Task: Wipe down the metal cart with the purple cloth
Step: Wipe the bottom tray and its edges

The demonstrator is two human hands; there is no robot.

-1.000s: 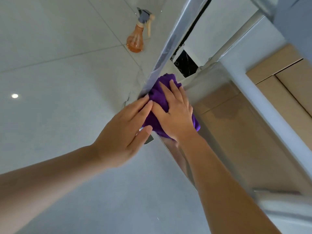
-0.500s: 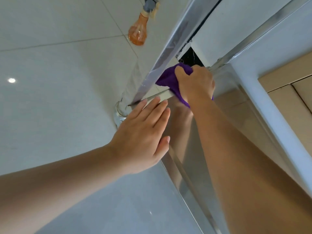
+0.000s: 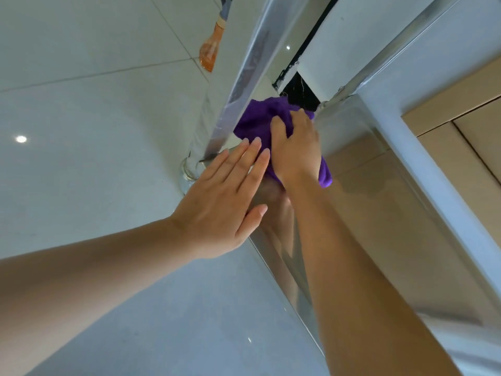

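The metal cart (image 3: 360, 202) shows as a shiny shelf running from the centre to the lower right, with an upright post (image 3: 244, 77) rising at its corner. A bunched purple cloth (image 3: 257, 120) lies on the shelf beside that post. My right hand (image 3: 296, 150) presses down on the cloth, fingers curled over it. My left hand (image 3: 222, 204) rests flat on the shelf's left edge, fingers straight and together, fingertips beside the cloth. It holds nothing.
An orange spray bottle (image 3: 210, 54) stands on the pale tiled floor (image 3: 95, 131) beyond the post, partly hidden by it. A white frame (image 3: 423, 158) and light wooden panels (image 3: 466, 126) lie to the right of the cart.
My right hand pushed the cloth away along the shelf, then drew it back toward the corner post. My left hand stayed flat on the shelf edge.
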